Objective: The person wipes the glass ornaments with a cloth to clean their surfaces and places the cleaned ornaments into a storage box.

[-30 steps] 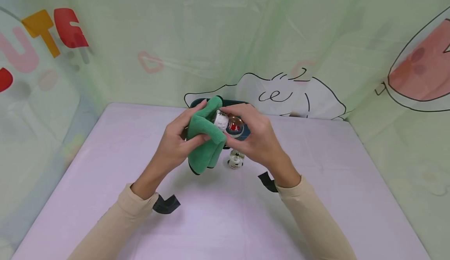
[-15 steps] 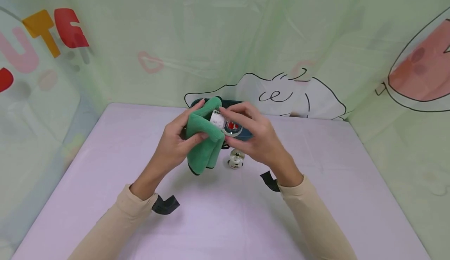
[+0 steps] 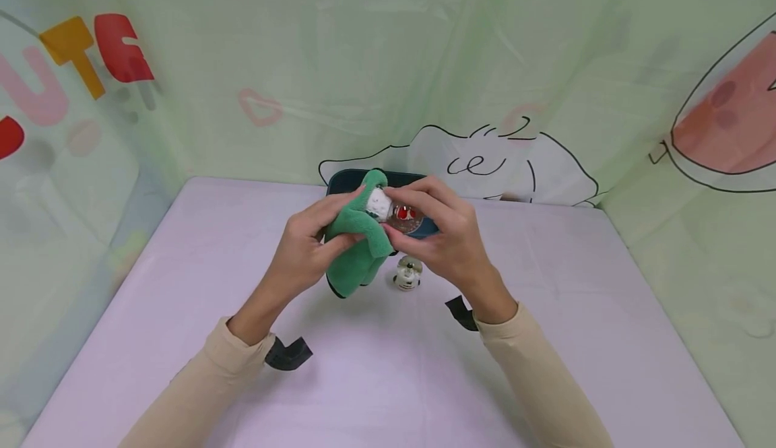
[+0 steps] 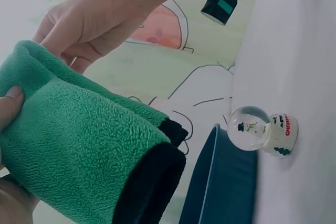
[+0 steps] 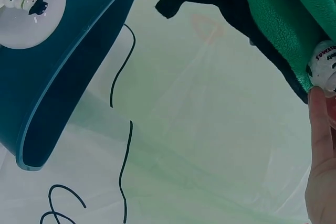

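In the head view my left hand (image 3: 306, 239) grips a folded green towel (image 3: 358, 259) with dark edging. My right hand (image 3: 448, 236) pinches a snow globe (image 3: 407, 215) by its glass ball, which has something red inside. The globe lies tipped sideways in the air, its white base (image 3: 379, 204) against the towel folds. Part of that base also shows in the right wrist view, above a fingertip. Below the hands a second snow globe (image 3: 408, 274) stands upright on the table; the left wrist view shows a snowman inside this globe (image 4: 252, 128).
A dark blue bin (image 3: 342, 180) stands behind the hands at the back of the table, partly hidden by them. The standing globe is just in front of it. A pale cloth (image 3: 376, 394) covers the table, and printed curtains (image 3: 388, 64) hang around it.
The held globe has turned a little between the right fingers. The left fingers and towel have shifted slightly right and closer around its base. The standing globe has stayed put.
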`<action>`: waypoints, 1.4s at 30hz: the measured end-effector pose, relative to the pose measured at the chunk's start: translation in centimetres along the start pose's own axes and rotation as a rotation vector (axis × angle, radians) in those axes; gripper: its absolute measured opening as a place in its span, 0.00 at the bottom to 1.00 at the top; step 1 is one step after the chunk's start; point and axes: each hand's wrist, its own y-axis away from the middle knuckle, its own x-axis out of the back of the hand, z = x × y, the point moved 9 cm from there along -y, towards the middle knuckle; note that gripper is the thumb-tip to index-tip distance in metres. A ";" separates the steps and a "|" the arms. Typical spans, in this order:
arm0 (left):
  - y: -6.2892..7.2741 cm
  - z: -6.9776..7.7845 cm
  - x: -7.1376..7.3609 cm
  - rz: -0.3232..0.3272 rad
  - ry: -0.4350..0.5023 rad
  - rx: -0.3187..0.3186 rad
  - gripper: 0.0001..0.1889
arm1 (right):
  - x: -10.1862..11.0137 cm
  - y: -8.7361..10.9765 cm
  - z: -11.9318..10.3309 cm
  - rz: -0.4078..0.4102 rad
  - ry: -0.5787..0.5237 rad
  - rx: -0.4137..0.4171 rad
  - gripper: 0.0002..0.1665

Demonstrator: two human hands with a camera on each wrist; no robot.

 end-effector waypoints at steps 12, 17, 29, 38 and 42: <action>0.1 0.0 0.5 -0.017 0.031 -0.018 0.30 | 0.1 0.0 0.4 0.007 0.026 -0.010 0.24; 0.2 -0.1 0.6 -0.025 0.036 -0.013 0.30 | 0.5 0.1 0.9 0.026 0.058 -0.030 0.26; 0.2 -1.1 0.6 0.004 0.056 0.105 0.33 | -0.2 0.1 0.7 -0.035 0.018 0.016 0.27; 0.0 -1.2 0.4 -0.001 0.079 0.121 0.33 | -0.6 0.1 0.9 -0.067 -0.067 -0.011 0.28; 0.0 -1.1 0.4 -0.019 0.091 0.115 0.33 | -0.8 0.2 1.2 -0.097 -0.137 -0.067 0.31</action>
